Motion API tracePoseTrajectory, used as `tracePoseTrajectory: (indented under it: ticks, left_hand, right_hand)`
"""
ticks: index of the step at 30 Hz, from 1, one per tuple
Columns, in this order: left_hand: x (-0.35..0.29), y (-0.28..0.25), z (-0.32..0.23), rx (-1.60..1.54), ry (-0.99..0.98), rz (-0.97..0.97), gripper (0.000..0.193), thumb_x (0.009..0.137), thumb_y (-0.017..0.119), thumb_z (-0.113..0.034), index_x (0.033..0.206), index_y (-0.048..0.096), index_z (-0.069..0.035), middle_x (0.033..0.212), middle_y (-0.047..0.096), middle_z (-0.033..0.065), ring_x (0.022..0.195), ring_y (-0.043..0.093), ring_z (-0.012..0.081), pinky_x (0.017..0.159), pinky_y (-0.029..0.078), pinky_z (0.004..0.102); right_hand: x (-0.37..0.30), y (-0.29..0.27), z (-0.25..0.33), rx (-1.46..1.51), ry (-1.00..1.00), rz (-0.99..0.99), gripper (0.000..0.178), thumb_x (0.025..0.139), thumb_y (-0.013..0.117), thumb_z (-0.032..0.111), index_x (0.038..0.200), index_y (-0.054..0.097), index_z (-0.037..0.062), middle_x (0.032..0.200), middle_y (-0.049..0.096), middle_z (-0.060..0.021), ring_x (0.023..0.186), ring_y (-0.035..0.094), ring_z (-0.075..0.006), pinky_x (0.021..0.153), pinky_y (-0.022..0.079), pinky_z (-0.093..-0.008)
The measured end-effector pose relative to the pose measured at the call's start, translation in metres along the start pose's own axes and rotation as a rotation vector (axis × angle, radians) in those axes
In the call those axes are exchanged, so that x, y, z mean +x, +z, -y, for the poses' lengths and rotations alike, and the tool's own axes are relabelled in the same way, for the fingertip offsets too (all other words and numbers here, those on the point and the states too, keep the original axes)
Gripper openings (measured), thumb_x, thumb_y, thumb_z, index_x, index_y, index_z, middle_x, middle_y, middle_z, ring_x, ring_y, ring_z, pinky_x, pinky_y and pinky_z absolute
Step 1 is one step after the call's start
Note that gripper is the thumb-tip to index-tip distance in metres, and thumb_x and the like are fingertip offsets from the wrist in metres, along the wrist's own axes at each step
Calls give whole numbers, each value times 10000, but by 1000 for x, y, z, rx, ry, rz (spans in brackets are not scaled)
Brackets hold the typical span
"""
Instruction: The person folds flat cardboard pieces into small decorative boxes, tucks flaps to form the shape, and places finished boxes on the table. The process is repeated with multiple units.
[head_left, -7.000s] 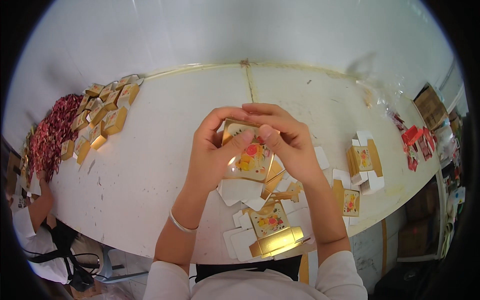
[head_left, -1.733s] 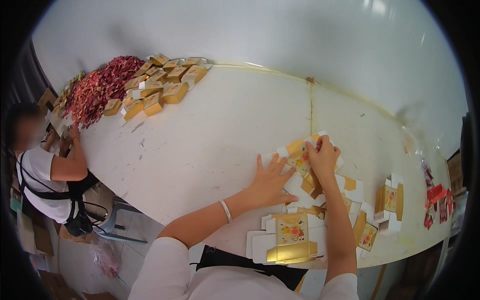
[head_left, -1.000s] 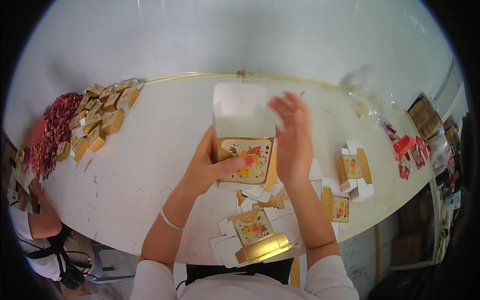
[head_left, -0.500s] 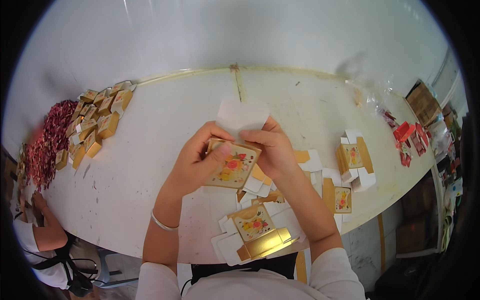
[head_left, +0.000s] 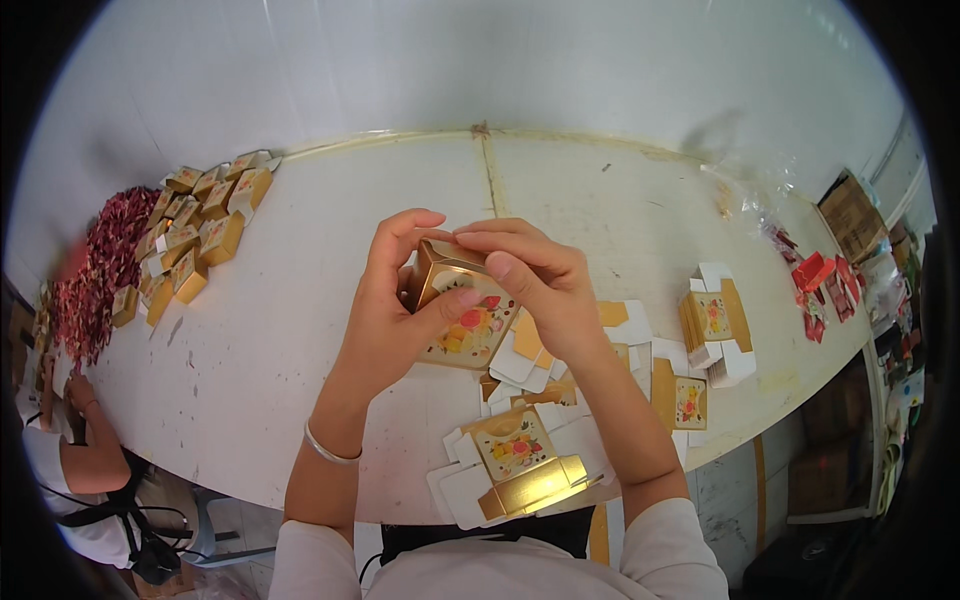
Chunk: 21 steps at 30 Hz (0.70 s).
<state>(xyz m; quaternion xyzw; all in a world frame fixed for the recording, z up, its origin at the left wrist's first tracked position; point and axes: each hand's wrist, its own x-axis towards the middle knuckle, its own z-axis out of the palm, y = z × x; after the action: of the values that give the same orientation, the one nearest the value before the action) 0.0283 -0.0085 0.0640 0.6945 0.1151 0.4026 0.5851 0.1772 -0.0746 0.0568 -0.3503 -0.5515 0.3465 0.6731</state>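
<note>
The white flap that had stood up from the gold box point(head_left: 460, 340) no longer showed, so that end seemed folded shut. Held above the table just beyond the flat carton point(head_left: 512, 446), the box was gripped by the left hand point(head_left: 395, 310), thumb across its printed face. The right hand point(head_left: 540, 285) curved over its upper end; whether gripping or merely pressing, I could not tell.
</note>
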Motion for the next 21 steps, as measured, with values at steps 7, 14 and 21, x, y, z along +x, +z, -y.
tracePoseTrajectory:
  ticks: [7, 14, 21]
  left_hand:
    - [-2, 4, -5, -23, -24, 15, 492, 773, 652, -57, 1175, 371, -96, 1053, 502, 64, 828, 571, 130, 651, 482, 229]
    - [-3, 3, -1, -38, -39, 24, 437, 787, 649, -90, 1149, 404, -91, 1023, 495, 43, 739, 536, 82, 585, 449, 189]
    - [0, 0, 6, -35, -5, -57, 343, 828, 602, -123, 1122, 433, -75, 1080, 495, 61, 770, 549, 88, 600, 468, 194]
  right_hand:
    - [0, 1, 8, -129, -29, -36, 191, 837, 542, 29, 1007, 631, 27, 967, 598, -62, 867, 562, -134, 744, 463, -248]
    - [6, -13, 5, 12, 125, 11, 175, 831, 544, 33, 974, 644, 21, 972, 598, -55, 860, 569, -128, 728, 466, -251]
    - [1, 2, 9, -87, 83, 23, 179, 850, 522, 47, 992, 623, 6, 1040, 572, -61, 872, 538, -118, 713, 449, -239]
